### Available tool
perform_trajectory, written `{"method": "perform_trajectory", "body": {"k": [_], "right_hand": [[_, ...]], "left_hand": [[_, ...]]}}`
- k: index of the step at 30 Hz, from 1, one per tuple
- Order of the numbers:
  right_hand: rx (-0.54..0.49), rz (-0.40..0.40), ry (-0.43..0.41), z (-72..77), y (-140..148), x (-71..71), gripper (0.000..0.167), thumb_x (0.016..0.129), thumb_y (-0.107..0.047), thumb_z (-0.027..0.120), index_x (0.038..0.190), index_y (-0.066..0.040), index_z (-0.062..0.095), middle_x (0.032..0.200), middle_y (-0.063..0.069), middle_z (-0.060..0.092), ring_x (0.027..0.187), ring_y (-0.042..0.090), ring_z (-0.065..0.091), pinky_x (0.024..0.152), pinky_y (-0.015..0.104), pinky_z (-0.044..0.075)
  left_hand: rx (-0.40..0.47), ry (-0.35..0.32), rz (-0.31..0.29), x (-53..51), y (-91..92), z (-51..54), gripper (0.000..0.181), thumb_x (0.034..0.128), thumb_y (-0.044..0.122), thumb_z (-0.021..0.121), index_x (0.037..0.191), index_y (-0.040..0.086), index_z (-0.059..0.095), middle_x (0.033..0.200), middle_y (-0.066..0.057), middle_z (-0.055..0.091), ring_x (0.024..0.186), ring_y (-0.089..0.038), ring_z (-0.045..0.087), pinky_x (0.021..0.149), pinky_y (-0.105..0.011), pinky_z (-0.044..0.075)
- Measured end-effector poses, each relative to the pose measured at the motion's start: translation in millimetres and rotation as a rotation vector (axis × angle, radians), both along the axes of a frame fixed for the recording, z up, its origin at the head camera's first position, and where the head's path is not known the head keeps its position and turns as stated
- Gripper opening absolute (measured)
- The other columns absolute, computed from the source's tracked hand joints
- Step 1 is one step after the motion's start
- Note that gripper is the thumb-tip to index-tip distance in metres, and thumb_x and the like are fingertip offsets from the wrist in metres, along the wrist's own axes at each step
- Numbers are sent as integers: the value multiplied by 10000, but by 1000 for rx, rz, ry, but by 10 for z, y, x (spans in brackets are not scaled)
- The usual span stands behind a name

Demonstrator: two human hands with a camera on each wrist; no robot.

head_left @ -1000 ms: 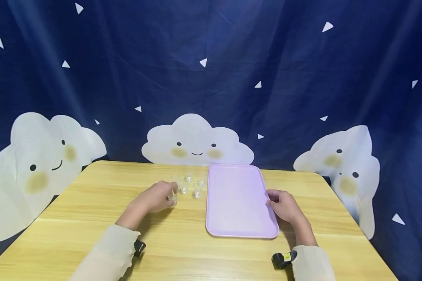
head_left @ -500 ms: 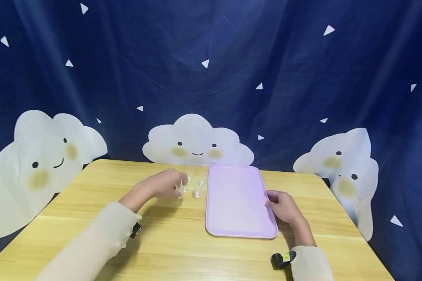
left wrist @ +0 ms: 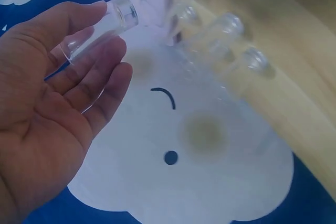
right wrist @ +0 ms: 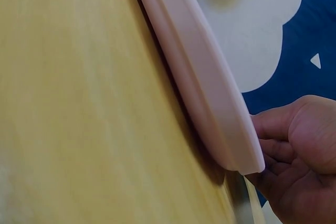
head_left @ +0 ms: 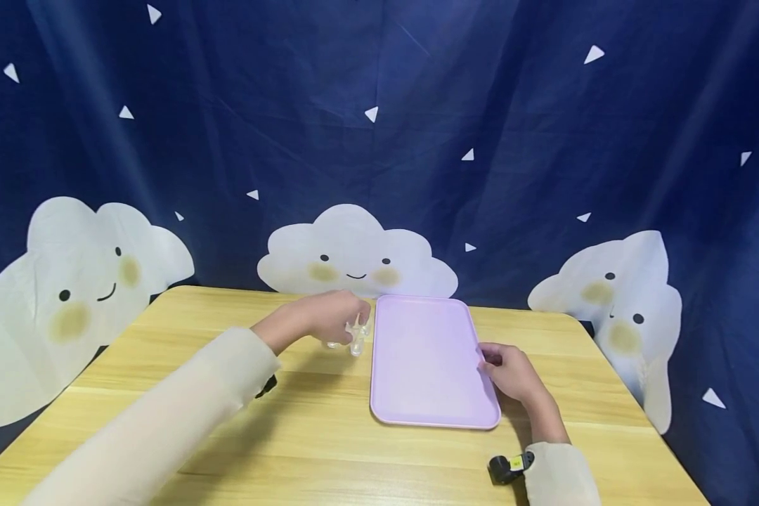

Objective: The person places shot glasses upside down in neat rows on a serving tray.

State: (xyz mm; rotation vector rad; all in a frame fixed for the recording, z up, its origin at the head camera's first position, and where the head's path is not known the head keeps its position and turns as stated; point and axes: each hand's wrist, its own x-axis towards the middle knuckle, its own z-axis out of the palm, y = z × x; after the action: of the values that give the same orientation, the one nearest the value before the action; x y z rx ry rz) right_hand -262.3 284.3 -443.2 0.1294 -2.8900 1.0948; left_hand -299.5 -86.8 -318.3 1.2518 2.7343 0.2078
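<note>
A small clear shot glass [left wrist: 125, 13] is pinched between the thumb and fingers of my left hand [head_left: 336, 316], above the table and left of the tray. In the left wrist view it lies tilted, its thick base pointing away from the palm. Several more clear shot glasses [left wrist: 228, 27] stand close by, partly behind that hand in the head view. My right hand [head_left: 512, 372] grips the right edge of a light purple tray [head_left: 430, 358] that lies on the table. Its fingers partly hide behind the rim in the right wrist view.
The wooden table [head_left: 278, 450] has its far edge against a dark blue curtain [head_left: 379, 140] printed with white clouds and triangles. A small black camera [head_left: 509, 467] is worn at the right wrist.
My left hand has moved right and slightly farther away, carrying the shot glass from the left of the group to near the tray's left edge. The right hand stays on the tray.
</note>
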Motion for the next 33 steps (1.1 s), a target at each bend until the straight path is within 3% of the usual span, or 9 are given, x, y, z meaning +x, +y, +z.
{"method": "perform_trajectory", "body": {"k": [8,17,25,33], "right_hand": [[-10,-6,-2,-33,23,3,400,952,-24,652,1340,66,620,1192,206,702,1004,273,649,903,457,566],[-3,-16,-6,-34,23,-9,409,958,-34,645,1357,49,615,1224,202,694,1042,282,650,944,483,553],[-15,-17,-13,-30,26,-10,408,958,-28,643,1359,44,617,1213,191,698,1049,283,649,965,495,541],[-42,-25,-12,-33,30,-20,404,957,-20,641,1356,39,621,1219,185,698,1011,257,639,884,424,564]], "left_hand": [[-3,40,-28,-133,311,108,255,841,62,756,1081,29,675,1035,-80,697,982,-232,659,875,-348,555],[23,75,-24,-299,626,133,271,879,88,750,1134,43,667,1117,-84,692,1058,-234,644,921,-333,535],[9,110,-6,-469,936,19,262,888,139,745,1133,89,667,1130,-49,707,1073,-192,649,928,-295,523],[160,39,0,-554,1195,-121,252,898,106,736,1128,49,650,1100,-72,693,1044,-200,638,917,-298,518]]}}
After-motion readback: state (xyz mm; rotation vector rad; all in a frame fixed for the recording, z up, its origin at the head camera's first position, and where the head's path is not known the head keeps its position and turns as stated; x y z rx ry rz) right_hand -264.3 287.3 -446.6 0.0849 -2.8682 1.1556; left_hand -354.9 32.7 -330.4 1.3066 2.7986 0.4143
